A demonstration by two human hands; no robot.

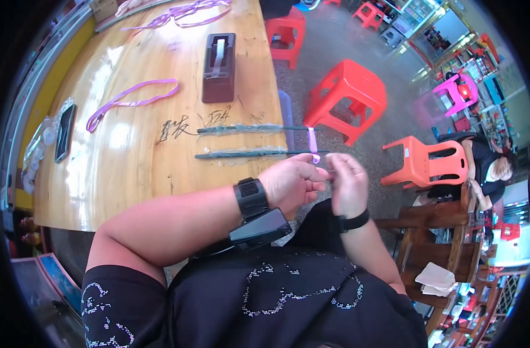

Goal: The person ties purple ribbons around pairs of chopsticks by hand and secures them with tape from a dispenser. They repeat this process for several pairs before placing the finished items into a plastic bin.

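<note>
Two thin dark rods lie side by side on the table, the far rod (242, 129) and the near rod (236, 154), both partly covered in clear, shiny wrap. Their right ends stick out past the table edge. Across those ends runs a short lilac ribbon (312, 141). My left hand (294, 181) is just below the near rod's end, thumb and fingers pinched together. Close against its fingertips, my right hand (350, 184) is also closed, slightly blurred. Whatever sits between the fingers is too small to make out.
On the wooden table (143, 156) are a black tape dispenser (219, 68), a lilac ribbon loop (131, 98), more ribbon (189, 13) and a phone (65, 133). A red stool (352, 93) and an orange chair (430, 165) stand right of it. A person (485, 168) sits beyond.
</note>
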